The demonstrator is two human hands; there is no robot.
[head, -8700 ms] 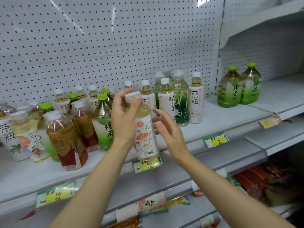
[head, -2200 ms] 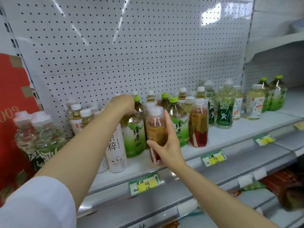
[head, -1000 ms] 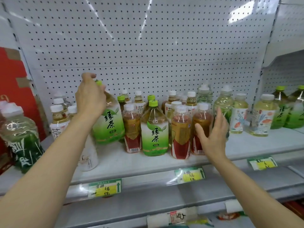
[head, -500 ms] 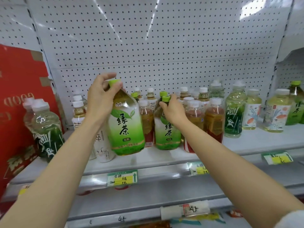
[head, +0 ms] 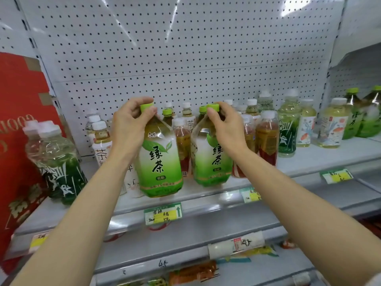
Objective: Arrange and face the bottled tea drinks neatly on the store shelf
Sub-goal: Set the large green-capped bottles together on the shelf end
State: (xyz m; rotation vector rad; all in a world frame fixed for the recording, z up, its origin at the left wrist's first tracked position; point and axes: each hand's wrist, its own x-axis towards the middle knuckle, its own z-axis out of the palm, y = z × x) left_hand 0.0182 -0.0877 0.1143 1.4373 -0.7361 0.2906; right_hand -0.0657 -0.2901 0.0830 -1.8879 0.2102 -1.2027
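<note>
My left hand grips the neck of a large green tea bottle, held just above the front of the white shelf, label facing me. My right hand grips the cap and neck of a second large green tea bottle, tilted slightly, its base at the shelf front. Behind them stand several amber tea bottles with red labels and small white-capped bottles.
Clear bottles with dark green labels stand at the left beside a red carton. More pale tea bottles and green tea bottles fill the right. Price tags line the shelf edge. A lower shelf holds packets.
My right hand has closed round the second green tea bottle's neck and pulled it forward. My left hand has brought its bottle lower and closer to the shelf front.
</note>
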